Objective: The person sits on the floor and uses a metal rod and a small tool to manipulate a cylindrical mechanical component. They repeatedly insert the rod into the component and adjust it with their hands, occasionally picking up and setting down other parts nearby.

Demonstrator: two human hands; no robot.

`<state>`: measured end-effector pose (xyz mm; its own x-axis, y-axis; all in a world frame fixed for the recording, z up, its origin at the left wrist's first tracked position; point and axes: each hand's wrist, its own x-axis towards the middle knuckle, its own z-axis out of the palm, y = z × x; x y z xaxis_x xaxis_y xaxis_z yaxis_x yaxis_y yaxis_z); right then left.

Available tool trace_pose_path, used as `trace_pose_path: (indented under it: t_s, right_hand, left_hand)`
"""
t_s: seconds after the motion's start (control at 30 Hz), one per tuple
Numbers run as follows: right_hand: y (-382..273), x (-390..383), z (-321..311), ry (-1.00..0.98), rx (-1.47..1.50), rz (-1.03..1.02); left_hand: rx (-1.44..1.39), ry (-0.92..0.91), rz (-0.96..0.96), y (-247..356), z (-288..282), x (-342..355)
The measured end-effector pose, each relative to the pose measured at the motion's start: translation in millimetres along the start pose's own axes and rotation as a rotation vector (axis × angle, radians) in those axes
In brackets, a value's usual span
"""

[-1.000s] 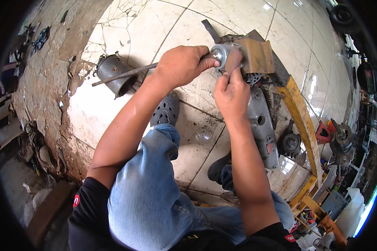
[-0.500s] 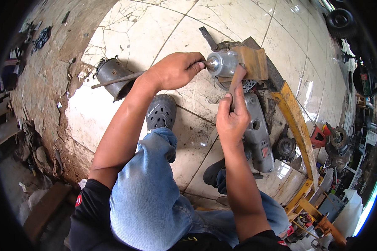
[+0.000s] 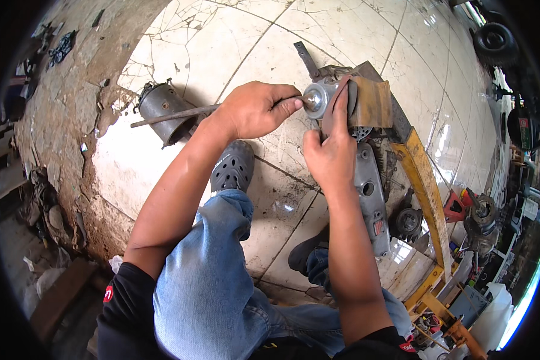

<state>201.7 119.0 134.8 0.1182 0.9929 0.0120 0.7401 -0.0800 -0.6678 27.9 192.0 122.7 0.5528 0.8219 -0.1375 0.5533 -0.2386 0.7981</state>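
Observation:
A silver metal cylinder lies at the upper middle, its rounded end toward my left hand. That hand is closed round a long dark metal rod; beyond my fingertips, a thin end meets the middle of the cylinder's face. How rod and cylinder join is hidden. My right hand grips a folded brown strip that looks like sandpaper, its index finger stretched along it and pressing it against the cylinder's side. A tan sheet lies beyond the cylinder, draped over a steel support.
A yellow metal bar curves down the right side. Beside it lie a grey metal cover and a dark round part. At the left, a dark hollow cylinder lies on the cracked tiled floor. Tools crowd the far right.
My right hand has moved up, bringing the strip farther over the cylinder. My left hand and the cylinder appear slightly farther right in view.

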Motion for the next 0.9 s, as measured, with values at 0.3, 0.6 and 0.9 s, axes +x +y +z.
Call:
trace_pose_path:
  t_s: [0.3,0.6,0.9]
  right_hand:
    - [-1.2,-9.2,15.7,0.031,0.050,0.083]
    - [12.2,-18.1,23.9,0.010,0.090,0.058]
    - [15.8,-25.8,29.2,0.133,0.068,-0.069]
  left_hand:
    - [-0.005,0.010,-0.053,2.3,0.4,-2.8]
    - [0.001,0.007,-0.060,0.5,0.3,-0.6]
    - [-0.007,0.059,-0.007,-0.1,3.6,-2.5]
